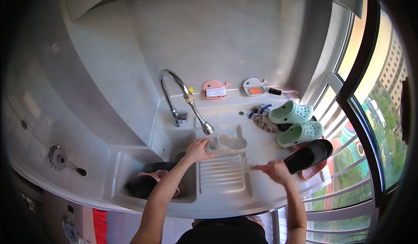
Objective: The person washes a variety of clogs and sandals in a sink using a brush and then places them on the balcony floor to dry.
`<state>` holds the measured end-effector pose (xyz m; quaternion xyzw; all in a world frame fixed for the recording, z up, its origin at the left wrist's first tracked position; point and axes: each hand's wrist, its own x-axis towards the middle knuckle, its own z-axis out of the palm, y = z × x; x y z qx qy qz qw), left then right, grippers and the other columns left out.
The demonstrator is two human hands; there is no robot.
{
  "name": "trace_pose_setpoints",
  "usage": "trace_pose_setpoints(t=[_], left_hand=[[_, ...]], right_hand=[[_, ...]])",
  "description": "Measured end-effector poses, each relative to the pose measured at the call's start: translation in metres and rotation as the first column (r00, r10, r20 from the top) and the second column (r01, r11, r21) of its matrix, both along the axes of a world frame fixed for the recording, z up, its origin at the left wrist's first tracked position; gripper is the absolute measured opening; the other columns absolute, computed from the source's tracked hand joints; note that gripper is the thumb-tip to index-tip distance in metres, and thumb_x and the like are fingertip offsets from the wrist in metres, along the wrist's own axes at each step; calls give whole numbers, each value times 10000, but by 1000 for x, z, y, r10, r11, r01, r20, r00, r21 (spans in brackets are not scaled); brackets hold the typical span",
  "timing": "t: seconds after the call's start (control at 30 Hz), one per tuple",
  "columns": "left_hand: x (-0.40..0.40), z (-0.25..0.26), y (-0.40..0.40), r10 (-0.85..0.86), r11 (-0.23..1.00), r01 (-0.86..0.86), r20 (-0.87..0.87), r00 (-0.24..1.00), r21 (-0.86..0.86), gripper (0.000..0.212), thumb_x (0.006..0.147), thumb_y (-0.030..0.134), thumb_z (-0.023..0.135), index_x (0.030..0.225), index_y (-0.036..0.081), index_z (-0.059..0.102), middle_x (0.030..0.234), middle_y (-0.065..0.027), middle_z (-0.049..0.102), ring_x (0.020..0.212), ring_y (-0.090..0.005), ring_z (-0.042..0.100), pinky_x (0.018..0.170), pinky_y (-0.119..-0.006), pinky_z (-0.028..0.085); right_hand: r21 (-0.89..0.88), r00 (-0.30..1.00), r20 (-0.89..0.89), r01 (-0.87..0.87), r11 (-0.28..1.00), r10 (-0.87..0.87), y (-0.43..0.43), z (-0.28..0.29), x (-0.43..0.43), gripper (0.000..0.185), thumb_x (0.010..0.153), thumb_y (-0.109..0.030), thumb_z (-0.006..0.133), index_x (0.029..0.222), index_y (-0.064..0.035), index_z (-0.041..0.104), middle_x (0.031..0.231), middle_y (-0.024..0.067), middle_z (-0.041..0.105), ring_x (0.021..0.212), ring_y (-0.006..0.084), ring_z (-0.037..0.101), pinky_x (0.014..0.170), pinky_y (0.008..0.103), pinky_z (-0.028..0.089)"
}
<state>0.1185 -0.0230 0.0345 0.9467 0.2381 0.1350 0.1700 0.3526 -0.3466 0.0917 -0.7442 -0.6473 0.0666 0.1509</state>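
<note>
A pale, partly see-through shoe or sandal point(231, 143) lies on its side at the back of the ribbed washboard point(222, 175), below the tap's spray head point(207, 128). My left hand point(197, 151) grips its left end between thumb and fingers. To the right of the washboard is my right hand point(276, 171), curled and reaching left. Motion blur at its fingertips hides whether it holds a slender tool. Near its wrist, a black slipper point(307, 156) rests on the pile of footwear.
Dark and pink footwear point(143, 185) sits in the left basin point(187, 191). Mint clogs point(290, 112) and a crumpled cloth point(263, 120) are at the right. On the back ledge are a pink whale soap dish point(215, 97), a white one point(250, 82) and a brush point(276, 91).
</note>
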Motion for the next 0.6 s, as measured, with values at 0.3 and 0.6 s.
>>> trace_pose_setpoints(t=[0.3,0.6], left_hand=[[53,26,5,23,781,13,50,998,-624,811,764,652,639,1281,38,519,1123,-198,629,1046,-264,612,878,-379,474],[50,14,6,212,-108,-45,-67,975,-993,695,887,635,474,1333,102,491,1242,-83,591,1072,-168,607,876,-358,513]], right_hand=[[152,971,-202,-98,983,128,42,-30,-61,388,840,-219,667,1224,-213,614,1093,64,601,1047,256,542,864,422,410],[289,944,-329,107,951,-6,116,-31,-57,647,861,-257,658,1414,-73,378,1168,197,548,1071,363,544,913,415,453]])
